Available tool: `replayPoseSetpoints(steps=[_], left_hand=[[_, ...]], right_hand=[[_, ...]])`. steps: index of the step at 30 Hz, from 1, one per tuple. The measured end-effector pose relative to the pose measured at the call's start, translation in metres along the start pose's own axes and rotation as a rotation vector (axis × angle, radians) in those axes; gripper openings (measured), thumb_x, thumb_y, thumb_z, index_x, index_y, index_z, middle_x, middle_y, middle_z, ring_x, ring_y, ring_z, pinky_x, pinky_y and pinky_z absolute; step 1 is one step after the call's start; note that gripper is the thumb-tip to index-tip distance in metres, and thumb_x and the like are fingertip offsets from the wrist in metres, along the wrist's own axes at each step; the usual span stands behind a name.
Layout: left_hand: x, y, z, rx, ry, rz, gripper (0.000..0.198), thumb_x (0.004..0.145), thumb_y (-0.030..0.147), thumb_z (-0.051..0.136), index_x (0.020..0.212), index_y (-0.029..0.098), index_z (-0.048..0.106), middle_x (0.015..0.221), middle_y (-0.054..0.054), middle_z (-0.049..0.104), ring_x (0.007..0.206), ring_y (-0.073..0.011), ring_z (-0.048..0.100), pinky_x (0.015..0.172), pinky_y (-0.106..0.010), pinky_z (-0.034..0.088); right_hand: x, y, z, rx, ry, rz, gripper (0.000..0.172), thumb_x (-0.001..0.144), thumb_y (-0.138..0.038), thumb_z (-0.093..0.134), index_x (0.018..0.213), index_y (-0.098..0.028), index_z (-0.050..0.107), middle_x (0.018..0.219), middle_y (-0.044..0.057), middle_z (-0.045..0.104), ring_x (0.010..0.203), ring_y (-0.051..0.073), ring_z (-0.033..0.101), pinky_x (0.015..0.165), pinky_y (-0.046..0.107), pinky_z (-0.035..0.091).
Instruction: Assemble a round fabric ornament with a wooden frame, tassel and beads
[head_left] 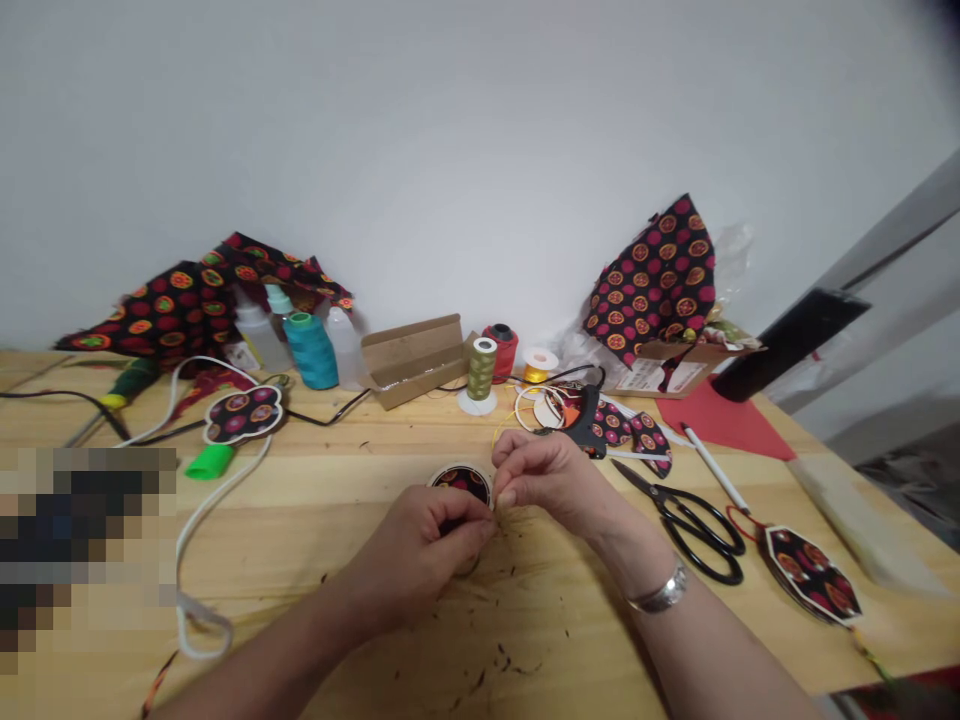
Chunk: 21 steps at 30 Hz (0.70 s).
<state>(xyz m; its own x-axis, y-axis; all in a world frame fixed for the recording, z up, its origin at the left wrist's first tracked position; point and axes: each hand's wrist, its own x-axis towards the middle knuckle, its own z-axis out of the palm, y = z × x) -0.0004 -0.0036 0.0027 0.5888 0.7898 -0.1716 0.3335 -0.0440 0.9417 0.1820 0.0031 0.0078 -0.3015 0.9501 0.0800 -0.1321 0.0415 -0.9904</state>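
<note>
Both my hands meet at the middle of the wooden table (525,620). My left hand (424,545) is closed around a small round fabric-covered piece (461,480) with a black, red and orange pattern, mostly hidden by the fingers. My right hand (544,475) pinches something very fine at that piece's right edge; a thin yellow thread (501,428) leads away from it toward the spools. I wear a silver bracelet (660,592) on the right wrist.
Black scissors (694,525), a white pen (712,465) and a patterned octagonal piece (814,575) lie to the right. Thread spools (480,372), glue bottles (259,335), a cardboard box (412,360) and patterned fabric (652,275) line the wall. A white cord (195,540) and green cap (210,462) lie left.
</note>
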Motion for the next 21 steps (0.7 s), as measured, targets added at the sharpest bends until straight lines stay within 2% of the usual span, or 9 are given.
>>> replayPoseSetpoints(steps=[3,6,10,14,18,21], left_hand=[[0.0,-0.002,0.0,-0.053,-0.036,0.024,0.022,0.079,0.03,0.056,0.063,0.017,0.061,0.056,0.004,0.045,0.056,-0.0118,0.04,0.054,-0.025,0.031],[0.0,0.0,0.0,-0.156,-0.023,0.031,0.019,0.077,0.03,0.058,0.065,0.016,0.065,0.057,0.003,0.051,0.057,-0.0119,0.043,0.057,-0.025,0.033],[0.0,0.004,-0.002,-0.288,0.06,0.03,0.02,0.074,0.028,0.063,0.059,0.016,0.065,0.055,0.003,0.054,0.056,-0.0105,0.044,0.057,-0.024,0.034],[0.004,-0.003,-0.005,-0.445,0.16,0.037,0.019,0.073,0.03,0.068,0.06,0.016,0.067,0.057,0.003,0.057,0.057,-0.0101,0.046,0.057,-0.022,0.035],[0.007,-0.011,-0.008,-0.509,0.253,0.044,0.02,0.075,0.034,0.069,0.067,0.016,0.071,0.058,0.002,0.059,0.055,-0.0098,0.045,0.055,-0.022,0.036],[0.007,-0.008,-0.009,-0.476,0.352,0.03,0.02,0.073,0.034,0.07,0.065,0.016,0.072,0.055,0.002,0.06,0.053,-0.0101,0.046,0.052,-0.021,0.038]], right_hand=[[0.002,0.004,0.001,0.083,0.03,0.036,0.012,0.051,-0.024,0.086,0.057,-0.021,0.075,0.065,-0.002,0.056,0.064,0.012,0.05,0.063,0.027,0.039],[0.005,0.01,0.002,0.161,0.09,0.079,0.013,0.05,-0.021,0.084,0.053,-0.018,0.073,0.062,-0.002,0.059,0.061,0.011,0.05,0.062,0.027,0.038],[0.008,0.021,0.008,0.228,0.142,0.136,0.016,0.051,-0.024,0.083,0.052,-0.016,0.07,0.056,-0.003,0.06,0.056,0.009,0.05,0.059,0.025,0.037],[0.007,0.03,0.016,0.302,0.201,0.196,0.017,0.055,-0.028,0.081,0.055,-0.016,0.069,0.051,-0.003,0.059,0.049,0.009,0.049,0.054,0.024,0.036],[0.005,0.031,0.023,0.33,0.251,0.198,0.019,0.055,-0.029,0.082,0.056,-0.015,0.069,0.052,-0.003,0.061,0.05,0.008,0.05,0.055,0.023,0.038],[0.004,0.027,0.028,0.32,0.264,0.191,0.019,0.056,-0.031,0.082,0.058,-0.015,0.072,0.055,0.0,0.066,0.053,0.01,0.054,0.058,0.024,0.041]])
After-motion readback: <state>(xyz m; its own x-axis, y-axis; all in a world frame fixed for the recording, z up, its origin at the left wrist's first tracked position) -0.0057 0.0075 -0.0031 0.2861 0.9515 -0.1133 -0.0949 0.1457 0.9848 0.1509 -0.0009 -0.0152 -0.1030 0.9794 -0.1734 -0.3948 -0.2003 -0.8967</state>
